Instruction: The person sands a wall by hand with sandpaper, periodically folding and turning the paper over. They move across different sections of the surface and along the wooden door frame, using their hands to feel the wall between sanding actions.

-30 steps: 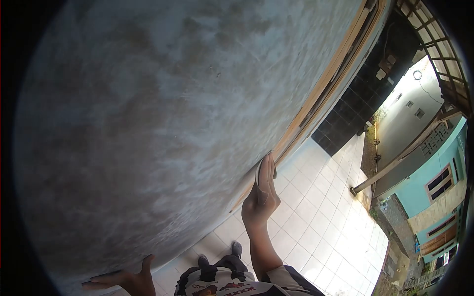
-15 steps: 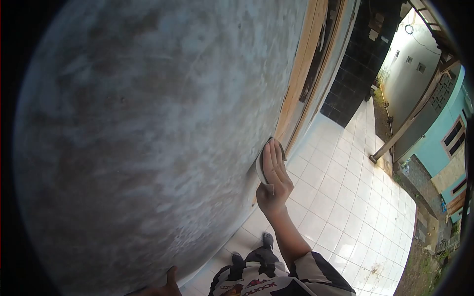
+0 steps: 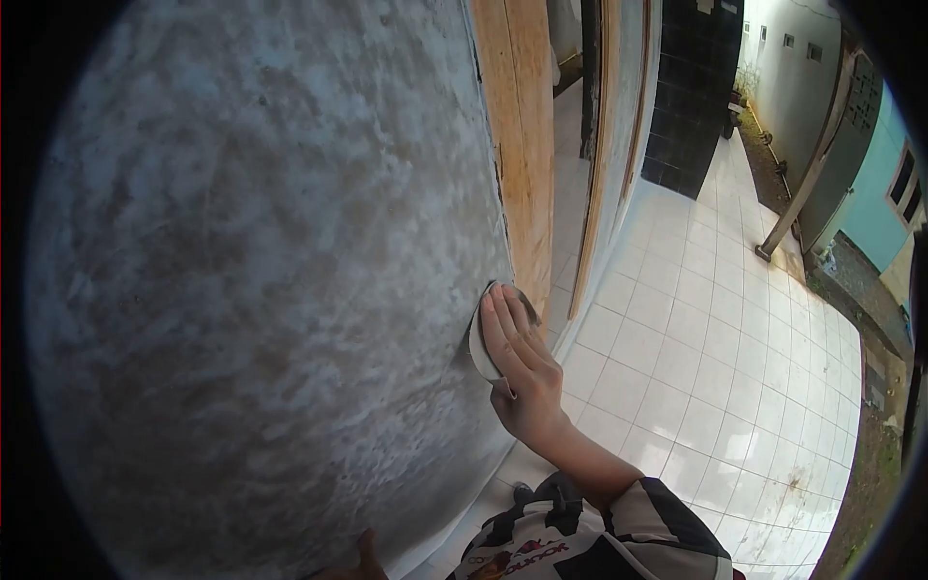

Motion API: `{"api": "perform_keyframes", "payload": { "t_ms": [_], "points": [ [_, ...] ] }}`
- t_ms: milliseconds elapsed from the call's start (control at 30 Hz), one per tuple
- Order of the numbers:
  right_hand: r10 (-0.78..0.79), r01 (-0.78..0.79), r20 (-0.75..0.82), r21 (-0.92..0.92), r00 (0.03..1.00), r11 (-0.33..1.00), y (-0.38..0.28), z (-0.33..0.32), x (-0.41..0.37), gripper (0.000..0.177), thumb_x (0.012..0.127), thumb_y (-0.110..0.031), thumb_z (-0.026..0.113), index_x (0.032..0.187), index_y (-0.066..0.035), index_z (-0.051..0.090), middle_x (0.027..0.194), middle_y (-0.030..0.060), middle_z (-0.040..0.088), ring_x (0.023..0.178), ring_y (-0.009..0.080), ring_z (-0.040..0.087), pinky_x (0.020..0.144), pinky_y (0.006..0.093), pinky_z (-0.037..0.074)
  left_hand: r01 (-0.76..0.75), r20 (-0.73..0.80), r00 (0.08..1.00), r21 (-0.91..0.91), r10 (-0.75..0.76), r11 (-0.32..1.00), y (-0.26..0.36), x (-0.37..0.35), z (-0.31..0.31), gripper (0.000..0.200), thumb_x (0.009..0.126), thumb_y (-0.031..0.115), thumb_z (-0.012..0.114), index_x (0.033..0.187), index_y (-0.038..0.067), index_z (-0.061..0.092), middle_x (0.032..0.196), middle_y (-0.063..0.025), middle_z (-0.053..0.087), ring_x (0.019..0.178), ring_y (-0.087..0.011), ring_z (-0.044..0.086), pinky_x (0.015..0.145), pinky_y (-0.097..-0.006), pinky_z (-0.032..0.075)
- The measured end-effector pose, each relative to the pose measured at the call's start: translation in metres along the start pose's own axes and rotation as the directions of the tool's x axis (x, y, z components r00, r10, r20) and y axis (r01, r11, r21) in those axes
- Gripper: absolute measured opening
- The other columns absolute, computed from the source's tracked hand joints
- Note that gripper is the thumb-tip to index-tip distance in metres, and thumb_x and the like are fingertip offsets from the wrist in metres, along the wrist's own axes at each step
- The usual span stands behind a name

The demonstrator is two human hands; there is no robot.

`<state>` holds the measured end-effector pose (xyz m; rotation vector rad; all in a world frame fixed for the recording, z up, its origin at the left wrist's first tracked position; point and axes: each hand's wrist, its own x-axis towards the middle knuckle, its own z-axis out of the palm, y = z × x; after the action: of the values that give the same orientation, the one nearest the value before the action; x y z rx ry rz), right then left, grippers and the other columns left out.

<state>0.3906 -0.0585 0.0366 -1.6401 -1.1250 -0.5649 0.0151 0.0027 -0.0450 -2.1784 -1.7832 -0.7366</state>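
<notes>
My right hand (image 3: 520,353) presses a curled sheet of sandpaper (image 3: 479,338) against the wall (image 3: 271,251), close to the wooden door frame (image 3: 522,145). The fingers lie stretched over the sheet, whose edges bend up on both sides of them. The wall is mottled grey and white, with a patchy surface. At the bottom edge of the view, my left hand (image 3: 360,568) rests at the wall with its thumb stuck out. Most of its other fingers are cut off by the frame.
Beside the wall stands a doorway, and white floor tiles (image 3: 677,338) run along it. Farther off are a black-tiled wall section (image 3: 691,106), a post (image 3: 797,208) and a turquoise building (image 3: 884,208). A shoe (image 3: 522,491) shows below my patterned shirt (image 3: 541,541).
The view has shifted, so the door frame shows wider and farther left. My right hand remains on the sandpaper at the wall's edge by the frame. The left hand stays low at the wall.
</notes>
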Motion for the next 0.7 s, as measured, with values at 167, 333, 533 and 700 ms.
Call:
{"api": "perform_keyframes", "payload": {
  "t_ms": [167, 333, 533, 700],
  "points": [
    [-0.003, 0.003, -0.048, -0.005, 0.999, 1.0, 0.002, 0.0, 0.016, 0.088, 0.066, 0.008, 0.078, 0.149, 0.003, 0.05, 0.156, 0.0212, 0.049, 0.148, 0.0397, 0.041, 0.119, 0.0514, 0.039, -0.055, -0.126, 0.991, -0.051, 0.048, 0.997, 0.004, 0.001, -0.002, 0.087, 0.08, 0.071, 0.078, 0.063, -0.013, 0.064, 0.059, -0.0207, 0.064, 0.051, -0.0336, 0.053, 0.06, -0.0528, 0.047],
    [0.01, -0.006, 0.039, -0.107, 0.999, 0.994, -0.003, -0.001, -0.002, 0.083, 0.072, 0.002, 0.077, 0.151, 0.002, 0.049, 0.158, 0.021, 0.047, 0.149, 0.0388, 0.04, 0.118, 0.0524, 0.039, -0.069, -0.132, 0.989, -0.046, 0.062, 0.997, 0.02, 0.011, -0.005, 0.083, 0.083, 0.069, 0.076, 0.072, -0.012, 0.07, 0.071, -0.0261, 0.07, 0.059, -0.0399, 0.062, 0.067, -0.0546, 0.051],
    [0.045, -0.05, -0.031, -0.176, 0.998, 0.983, -0.006, 0.002, 0.01, 0.071, 0.081, -0.005, 0.074, 0.148, 0.002, 0.052, 0.155, 0.0211, 0.05, 0.149, 0.0376, 0.042, 0.117, 0.0523, 0.039, 0.11, 0.2, 0.97, 0.147, -0.139, 0.983, 0.004, 0.002, -0.009, 0.081, 0.082, 0.064, 0.079, 0.097, -0.015, 0.073, 0.098, -0.0327, 0.073, 0.084, -0.0461, 0.07, 0.084, -0.0553, 0.053],
    [0.01, -0.014, -0.016, -0.214, 1.0, 0.977, 0.001, 0.004, 0.01, 0.089, 0.061, 0.012, 0.077, 0.146, 0.004, 0.054, 0.156, 0.0241, 0.047, 0.148, 0.0405, 0.041, 0.117, 0.0505, 0.041, -0.18, -0.142, 0.976, -0.082, 0.168, 0.98, 0.041, 0.021, -0.034, 0.078, 0.081, 0.06, 0.082, 0.098, -0.016, 0.072, 0.096, -0.0299, 0.074, 0.079, -0.0391, 0.071, 0.08, -0.0499, 0.055]
  ]
}}
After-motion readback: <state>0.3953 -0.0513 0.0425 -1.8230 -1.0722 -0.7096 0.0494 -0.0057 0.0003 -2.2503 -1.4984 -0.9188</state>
